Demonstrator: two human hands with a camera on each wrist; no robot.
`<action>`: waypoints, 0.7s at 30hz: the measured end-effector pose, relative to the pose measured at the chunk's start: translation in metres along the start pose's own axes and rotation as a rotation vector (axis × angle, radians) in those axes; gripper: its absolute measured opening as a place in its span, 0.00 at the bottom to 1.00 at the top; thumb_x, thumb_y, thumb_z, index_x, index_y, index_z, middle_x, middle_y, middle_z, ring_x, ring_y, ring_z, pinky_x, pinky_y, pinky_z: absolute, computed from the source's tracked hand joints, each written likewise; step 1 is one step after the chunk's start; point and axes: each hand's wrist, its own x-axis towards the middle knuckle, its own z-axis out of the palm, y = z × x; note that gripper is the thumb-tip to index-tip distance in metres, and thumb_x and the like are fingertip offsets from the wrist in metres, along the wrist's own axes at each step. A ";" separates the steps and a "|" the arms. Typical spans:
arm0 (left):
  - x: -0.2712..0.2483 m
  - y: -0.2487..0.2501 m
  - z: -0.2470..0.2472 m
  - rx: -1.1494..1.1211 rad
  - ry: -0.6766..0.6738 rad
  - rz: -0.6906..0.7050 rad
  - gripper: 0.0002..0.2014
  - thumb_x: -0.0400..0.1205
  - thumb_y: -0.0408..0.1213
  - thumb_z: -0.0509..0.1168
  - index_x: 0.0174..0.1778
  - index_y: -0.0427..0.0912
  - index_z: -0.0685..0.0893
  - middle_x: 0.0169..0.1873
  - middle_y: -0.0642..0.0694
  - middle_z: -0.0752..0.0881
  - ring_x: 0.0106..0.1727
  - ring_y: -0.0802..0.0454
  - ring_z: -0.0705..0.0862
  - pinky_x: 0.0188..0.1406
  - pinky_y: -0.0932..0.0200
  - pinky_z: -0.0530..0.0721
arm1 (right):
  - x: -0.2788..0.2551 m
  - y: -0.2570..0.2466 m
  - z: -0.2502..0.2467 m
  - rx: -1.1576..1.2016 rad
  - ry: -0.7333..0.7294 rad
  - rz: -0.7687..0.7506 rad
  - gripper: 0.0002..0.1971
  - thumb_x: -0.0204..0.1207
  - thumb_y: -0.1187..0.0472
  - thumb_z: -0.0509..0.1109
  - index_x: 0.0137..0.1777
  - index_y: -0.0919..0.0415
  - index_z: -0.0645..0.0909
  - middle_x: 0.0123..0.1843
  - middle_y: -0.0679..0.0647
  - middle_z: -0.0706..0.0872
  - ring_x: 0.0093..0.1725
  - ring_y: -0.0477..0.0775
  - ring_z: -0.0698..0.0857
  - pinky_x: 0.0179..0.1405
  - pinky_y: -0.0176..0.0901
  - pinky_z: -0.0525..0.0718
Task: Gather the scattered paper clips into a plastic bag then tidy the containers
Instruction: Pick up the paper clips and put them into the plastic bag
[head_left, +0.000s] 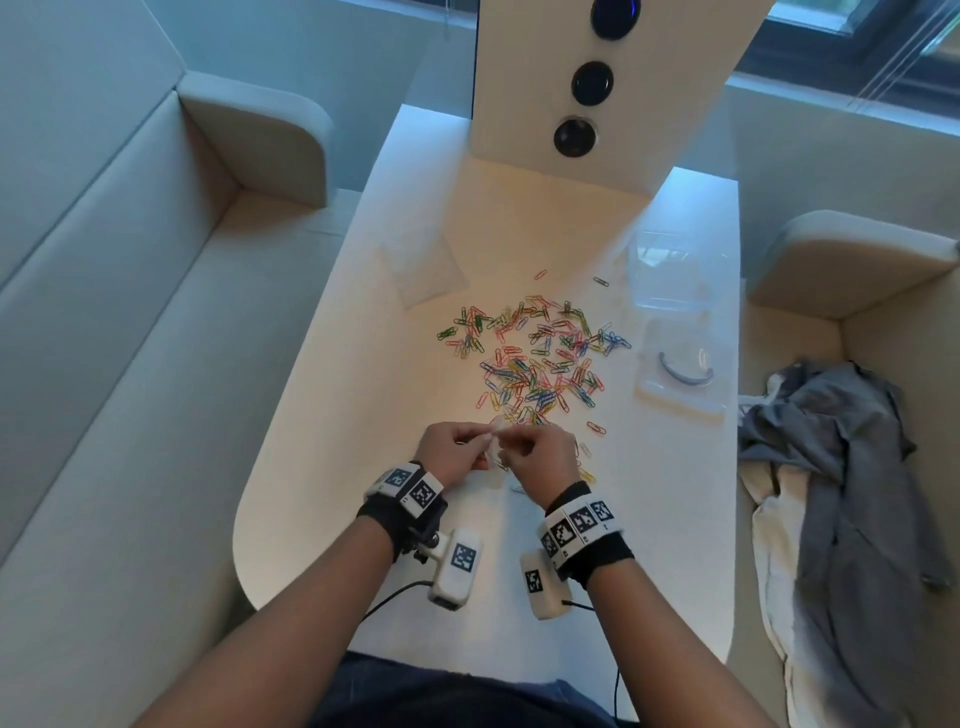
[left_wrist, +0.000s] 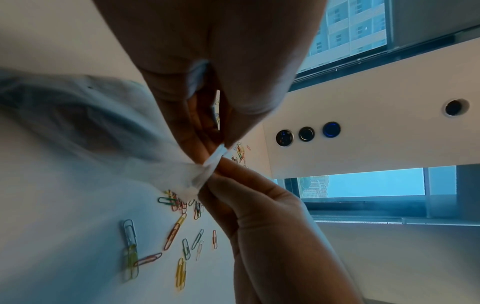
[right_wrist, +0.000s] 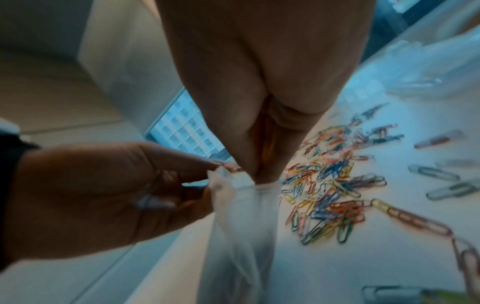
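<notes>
Coloured paper clips (head_left: 535, 358) lie scattered in a broad heap on the white table (head_left: 322, 467), also seen close in the right wrist view (right_wrist: 327, 193) and the left wrist view (left_wrist: 179, 232). Just in front of the heap, my left hand (head_left: 457, 449) and right hand (head_left: 535, 452) meet and both pinch the top edge of a small clear plastic bag (right_wrist: 239, 226), which hangs down between them (left_wrist: 205, 174). In the head view the bag (head_left: 493, 441) is mostly hidden by my fingers.
A clear plastic container (head_left: 675, 270) stands at the table's right, with a flat clear packet (head_left: 680, 369) in front of it. Another clear bag (head_left: 426, 265) lies at the back left. A white panel with round buttons (head_left: 576, 135) rises behind. Grey cloth (head_left: 841, 467) lies on the right seat.
</notes>
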 end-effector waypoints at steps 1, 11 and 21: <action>-0.001 0.000 -0.001 0.000 0.001 0.007 0.09 0.82 0.31 0.68 0.56 0.38 0.90 0.39 0.37 0.90 0.26 0.63 0.85 0.39 0.67 0.87 | 0.000 0.000 -0.001 -0.010 0.030 -0.022 0.08 0.72 0.68 0.76 0.49 0.60 0.92 0.43 0.52 0.92 0.39 0.42 0.85 0.48 0.27 0.83; -0.008 -0.004 -0.021 -0.184 0.135 -0.062 0.08 0.81 0.31 0.68 0.53 0.41 0.91 0.43 0.43 0.91 0.35 0.55 0.86 0.47 0.57 0.88 | -0.006 0.083 -0.004 -0.143 -0.058 0.508 0.57 0.54 0.52 0.89 0.80 0.52 0.59 0.71 0.62 0.63 0.61 0.66 0.82 0.61 0.58 0.86; -0.009 -0.011 -0.043 -0.238 0.075 -0.101 0.08 0.81 0.29 0.68 0.52 0.41 0.91 0.46 0.38 0.91 0.40 0.49 0.88 0.51 0.51 0.89 | 0.035 0.070 0.031 -0.082 0.163 0.191 0.41 0.65 0.52 0.83 0.77 0.60 0.70 0.61 0.57 0.68 0.50 0.60 0.84 0.61 0.52 0.86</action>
